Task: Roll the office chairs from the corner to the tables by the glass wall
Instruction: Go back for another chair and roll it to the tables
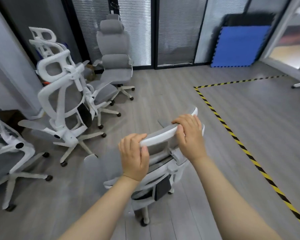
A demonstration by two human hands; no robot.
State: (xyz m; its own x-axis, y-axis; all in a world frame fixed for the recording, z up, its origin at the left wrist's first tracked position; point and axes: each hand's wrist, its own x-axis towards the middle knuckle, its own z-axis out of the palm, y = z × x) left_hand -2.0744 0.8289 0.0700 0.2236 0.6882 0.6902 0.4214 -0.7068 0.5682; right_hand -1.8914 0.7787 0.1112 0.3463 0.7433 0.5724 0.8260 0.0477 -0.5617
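Held chair: a white-framed office chair (160, 186) with grey mesh stands on the open floor directly in front of the person, its back toward them, clear of the corner group.
Headrest (170, 134): curved white bar with grey padding, tilted, right end higher than left.
Left hand (135, 157): curled over the lower left end of the headrest, fingers wrapped over the top, thumb on the near side.
Right hand (190, 135): clamped on the upper right part of the headrest, fingers over the far edge, thumb pressed on the white rim.
Arms: both bare forearms reach forward from the bottom of the view.
Held chair base: 1 caster (143, 222) shows below the seat, on the floor.
Corner group: several more chairs crowd the left side. A white mesh-back chair (64, 108) stands nearest the middle, with another behind it; 1 more chair (9, 163) is cut by the left edge.
Padded chair (114, 54): grey upholstered, high-backed with headrest, standing at the blinds, facing the room.
Floor (163, 94): grey wood-look planks.
Hazard tape (232, 134): yellow-and-black strip on the floor right of the held chair, turning a corner further back.
Back wall: glass panels with closed blinds (177, 30).
Foam mat (239, 47): blue, leaning against the wall at right, black mats behind it.
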